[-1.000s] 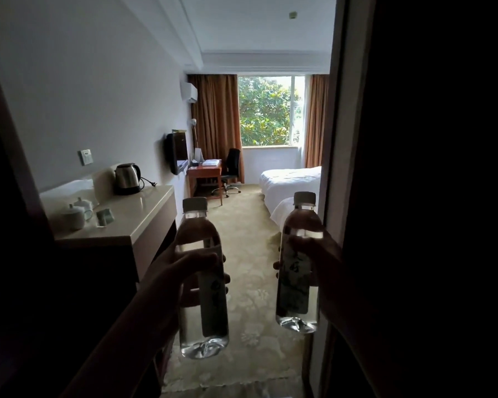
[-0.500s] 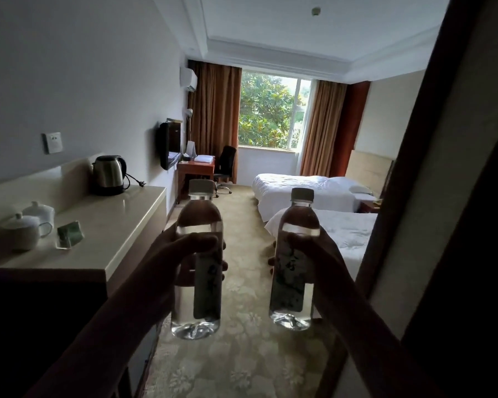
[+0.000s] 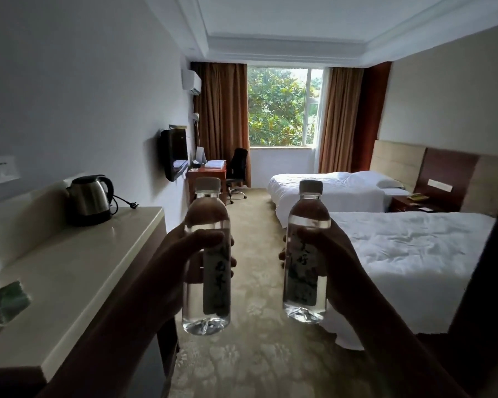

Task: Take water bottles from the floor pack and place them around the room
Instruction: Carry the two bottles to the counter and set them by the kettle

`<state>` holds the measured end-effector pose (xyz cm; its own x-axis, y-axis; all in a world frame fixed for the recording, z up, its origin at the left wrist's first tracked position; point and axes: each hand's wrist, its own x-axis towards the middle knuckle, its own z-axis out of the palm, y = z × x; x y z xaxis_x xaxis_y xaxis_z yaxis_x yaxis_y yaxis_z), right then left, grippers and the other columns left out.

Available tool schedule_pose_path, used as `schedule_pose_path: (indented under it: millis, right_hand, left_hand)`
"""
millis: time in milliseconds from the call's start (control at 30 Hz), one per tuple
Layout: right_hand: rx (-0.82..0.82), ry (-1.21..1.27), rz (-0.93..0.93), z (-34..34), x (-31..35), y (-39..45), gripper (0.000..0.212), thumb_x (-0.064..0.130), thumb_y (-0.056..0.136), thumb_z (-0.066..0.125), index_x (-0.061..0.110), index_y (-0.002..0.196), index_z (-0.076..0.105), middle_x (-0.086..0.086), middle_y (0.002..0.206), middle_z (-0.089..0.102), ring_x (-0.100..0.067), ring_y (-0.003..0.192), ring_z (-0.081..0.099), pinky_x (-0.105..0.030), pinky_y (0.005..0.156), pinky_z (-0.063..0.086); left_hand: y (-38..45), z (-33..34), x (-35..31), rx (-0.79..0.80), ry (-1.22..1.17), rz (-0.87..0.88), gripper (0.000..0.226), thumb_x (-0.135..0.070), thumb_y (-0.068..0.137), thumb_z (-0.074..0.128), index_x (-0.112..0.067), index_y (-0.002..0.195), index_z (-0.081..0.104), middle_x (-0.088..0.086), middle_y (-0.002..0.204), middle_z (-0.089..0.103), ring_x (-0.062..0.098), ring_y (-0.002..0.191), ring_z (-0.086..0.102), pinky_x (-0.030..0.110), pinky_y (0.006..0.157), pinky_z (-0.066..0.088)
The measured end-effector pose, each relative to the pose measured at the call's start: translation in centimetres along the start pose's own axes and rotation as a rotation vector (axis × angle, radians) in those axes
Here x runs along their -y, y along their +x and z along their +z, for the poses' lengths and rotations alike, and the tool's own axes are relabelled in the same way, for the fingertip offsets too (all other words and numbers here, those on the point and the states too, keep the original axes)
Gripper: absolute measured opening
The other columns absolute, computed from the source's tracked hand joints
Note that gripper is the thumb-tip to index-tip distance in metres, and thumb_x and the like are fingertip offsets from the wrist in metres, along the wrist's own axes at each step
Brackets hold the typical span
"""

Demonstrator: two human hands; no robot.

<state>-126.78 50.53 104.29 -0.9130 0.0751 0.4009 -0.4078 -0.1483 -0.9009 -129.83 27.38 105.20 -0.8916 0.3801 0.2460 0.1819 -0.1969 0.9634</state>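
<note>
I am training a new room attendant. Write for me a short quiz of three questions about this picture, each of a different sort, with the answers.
1. True or false: each hand holds one upright, capped water bottle.
2. Multiple choice: what stands on the counter by the left wall? A) kettle B) lamp C) telephone
3. Fill in: the far bed lies nearest the ____.

Key
1. True: left hand grips the left bottle, right hand the right bottle.
2. A, the kettle.
3. window.

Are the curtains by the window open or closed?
Open. The brown curtains hang bunched at each side of the window, and the green trees outside show through the glass between them.
</note>
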Motion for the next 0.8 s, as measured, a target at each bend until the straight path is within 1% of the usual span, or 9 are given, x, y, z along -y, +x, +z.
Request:
schedule_pose_path:
  millis: [100, 167, 267, 367, 433, 533, 600, 700, 800]
  right_hand:
    - [0.022, 0.006, 0.022, -1.4, -2.1, 6.4, 0.033, 0.024, 0.076, 0.068, 0.018, 0.108, 0.063, -0.012, 0.085, 0.067, -0.028, 0.07, 0.07, -0.037, 0.063, 0.059]
    - [0.044, 0.018, 0.049, -1.7, -3.6, 10.6, 0.035, 0.024, 0.076, 0.067, 0.017, 0.11, 0.062, -0.011, 0.084, 0.07, -0.028, 0.068, 0.071, -0.036, 0.061, 0.06]
    - [0.114, 0.039, 0.047, -1.0, -5.8, 16.3, 0.032, 0.021, 0.077, 0.066, 0.018, 0.109, 0.062, -0.012, 0.085, 0.069, -0.029, 0.068, 0.072, -0.036, 0.061, 0.061]
    - [0.16, 0.084, 0.059, 0.2, -8.6, 21.5, 0.033, 0.021, 0.075, 0.067, 0.021, 0.108, 0.064, -0.014, 0.085, 0.069, -0.031, 0.068, 0.071, -0.04, 0.062, 0.061]
    - [0.187, 0.08, 0.054, 1.2, -10.9, 24.9, 0.035, 0.021, 0.074, 0.067, 0.024, 0.109, 0.065, -0.014, 0.085, 0.069, -0.031, 0.068, 0.071, -0.04, 0.062, 0.061]
    - [0.207, 0.076, 0.044, 3.0, -14.4, 29.4, 0.04, 0.02, 0.074, 0.067, 0.019, 0.113, 0.062, -0.014, 0.085, 0.068, -0.03, 0.068, 0.07, -0.037, 0.061, 0.061]
    - [0.213, 0.074, 0.044, 4.5, -16.6, 32.4, 0.039, 0.02, 0.075, 0.065, 0.018, 0.113, 0.06, -0.014, 0.084, 0.068, -0.029, 0.067, 0.07, -0.037, 0.061, 0.061]
    - [0.232, 0.052, 0.026, 7.5, -19.6, 37.3, 0.035, 0.021, 0.076, 0.065, 0.022, 0.112, 0.062, -0.013, 0.088, 0.069, -0.029, 0.069, 0.07, -0.037, 0.063, 0.061]
    - [0.273, 0.027, 0.012, 11.5, -22.4, 42.1, 0.032, 0.023, 0.076, 0.066, 0.028, 0.107, 0.063, -0.016, 0.095, 0.065, -0.027, 0.073, 0.069, -0.035, 0.065, 0.059]
  left_hand:
    - [4.8, -0.5, -0.3, -0.088, 0.103, 0.045, 0.065, -0.041, 0.055, 0.074, -0.005, 0.108, 0.063, 0.008, 0.082, 0.072, 0.025, 0.071, 0.072, 0.04, 0.067, 0.058]
    - [7.7, -1.4, 0.0, -0.163, 0.123, 0.06, 0.065, -0.041, 0.056, 0.073, -0.006, 0.109, 0.063, 0.006, 0.083, 0.072, 0.025, 0.072, 0.071, 0.041, 0.068, 0.058]
    - [11.4, -3.7, 0.4, -0.222, 0.121, 0.077, 0.06, -0.039, 0.059, 0.074, -0.01, 0.11, 0.061, 0.006, 0.086, 0.071, 0.028, 0.073, 0.07, 0.043, 0.069, 0.055]
    - [14.7, -6.8, 1.3, -0.26, 0.132, 0.112, 0.052, -0.036, 0.064, 0.074, -0.013, 0.108, 0.061, 0.011, 0.088, 0.067, 0.032, 0.075, 0.067, 0.05, 0.074, 0.051]
    - [16.9, -9.1, 2.3, -0.288, 0.144, 0.137, 0.047, -0.035, 0.064, 0.073, -0.017, 0.106, 0.061, 0.013, 0.087, 0.066, 0.033, 0.076, 0.066, 0.052, 0.076, 0.05]
    - [20.4, -13.3, 4.1, -0.323, 0.144, 0.146, 0.046, -0.036, 0.065, 0.073, -0.018, 0.106, 0.061, 0.013, 0.086, 0.066, 0.033, 0.075, 0.067, 0.056, 0.078, 0.05]
    - [22.8, -16.3, 5.3, -0.331, 0.152, 0.165, 0.044, -0.037, 0.067, 0.072, -0.022, 0.106, 0.061, 0.013, 0.085, 0.066, 0.033, 0.075, 0.067, 0.056, 0.077, 0.051]
    - [26.5, -20.9, 6.4, -0.36, 0.13, 0.204, 0.042, -0.037, 0.065, 0.072, -0.028, 0.105, 0.062, 0.007, 0.085, 0.067, 0.03, 0.076, 0.068, 0.05, 0.073, 0.054]
    - [29.6, -25.9, 7.1, -0.418, 0.141, 0.222, 0.048, -0.037, 0.062, 0.071, -0.027, 0.108, 0.061, 0.001, 0.086, 0.068, 0.023, 0.075, 0.07, 0.033, 0.064, 0.056]
